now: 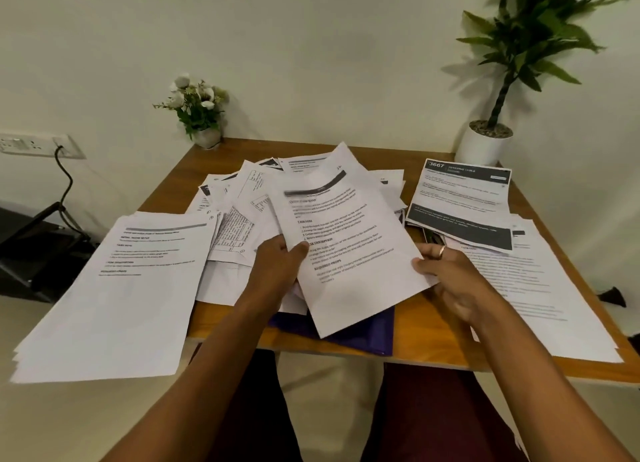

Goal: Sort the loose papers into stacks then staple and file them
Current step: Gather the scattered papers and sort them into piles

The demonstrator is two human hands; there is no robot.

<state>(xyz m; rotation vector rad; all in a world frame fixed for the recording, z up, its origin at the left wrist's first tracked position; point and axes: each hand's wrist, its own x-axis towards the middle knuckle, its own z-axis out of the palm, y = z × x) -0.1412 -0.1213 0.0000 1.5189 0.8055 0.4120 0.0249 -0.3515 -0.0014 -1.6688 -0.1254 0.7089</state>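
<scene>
Wooden surface (433,326) by a pale wall (311,63) carried a loose heap of papers (242,212) in the middle. A left stack (121,305) and a right stack (526,288) flanked it, probably to keep the kinds apart. One sheet (346,253) was held tilted above the heap, likely so its heading could be read. The left hand (277,267) gripped the sheet's left edge, thumb on top, while the fingers (433,252) of the right hand (450,274) pinched its right edge. A blue folder (367,333) lay beneath.

On the table (415,326) a loose pile (242,198) lies mid-table, a left stack (121,288) overhanging the edge, a near stack (540,288) and far stack (460,201) to the right, a folder (367,333) under the held sheet (346,253), and a flower pot (207,137) and plant (485,146) at the back corners.
</scene>
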